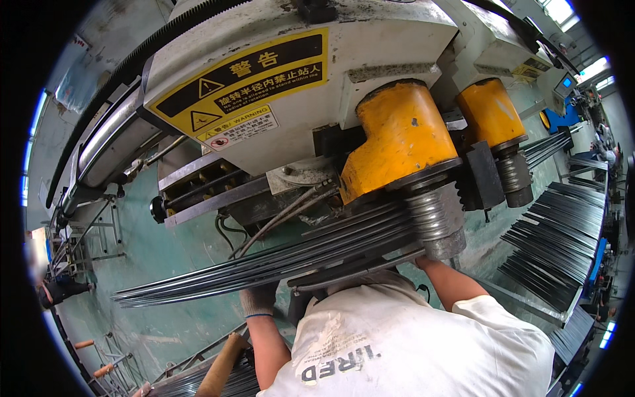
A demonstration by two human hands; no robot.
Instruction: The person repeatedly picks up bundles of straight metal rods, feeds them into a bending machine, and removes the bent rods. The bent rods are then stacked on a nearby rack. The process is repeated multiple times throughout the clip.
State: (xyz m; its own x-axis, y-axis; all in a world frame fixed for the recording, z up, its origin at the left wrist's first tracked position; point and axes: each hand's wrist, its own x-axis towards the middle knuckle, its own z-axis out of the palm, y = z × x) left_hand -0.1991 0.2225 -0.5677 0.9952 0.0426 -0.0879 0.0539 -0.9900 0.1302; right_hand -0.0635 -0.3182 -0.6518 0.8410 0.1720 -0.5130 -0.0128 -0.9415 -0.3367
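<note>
We seem to be setting the rods (291, 257) at the orange head (405, 142); next calls for steady alignment. We cannot tell the grip of left hand (258, 301) or right hand (422, 263).

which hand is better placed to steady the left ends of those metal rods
Probably the left hand: gloved, it shows just below the metal rods, nearer those ends. The right hand, mostly hidden, is farther off, by the ridged metal cylinder.

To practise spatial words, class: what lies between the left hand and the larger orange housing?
In the head view, a bundle of dark metal rods lies between the gloved left hand and the larger orange housing.
</note>
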